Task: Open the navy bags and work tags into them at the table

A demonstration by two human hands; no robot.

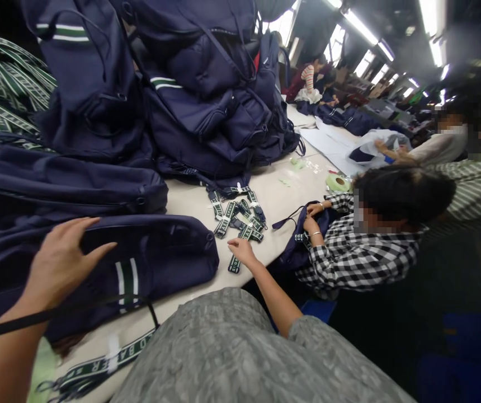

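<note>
My left hand (62, 260) is spread, thumb apart from the fingers, over the near navy bag (169, 252). That bag lies on its side and has a green-and-white striped band. A thin black cord crosses in front of my left wrist. My right hand (244, 253) has its fingers drawn together at a folded strap (234, 265), dark green with white lettering, which shows below the fingers. Just beyond it lies a loose pile of similar folded straps (224, 219), some bound with white bands. A longer bundle of lettered strap (110, 358) rests by the table's near edge.
Navy bags (207, 95) are heaped high at the back. Loose green straps (9, 84) pile up at the far left. At my right, a person in a checked shirt (349, 252) handles a navy bag (297, 246). A green tape roll (338, 182) sits on the table (274, 184).
</note>
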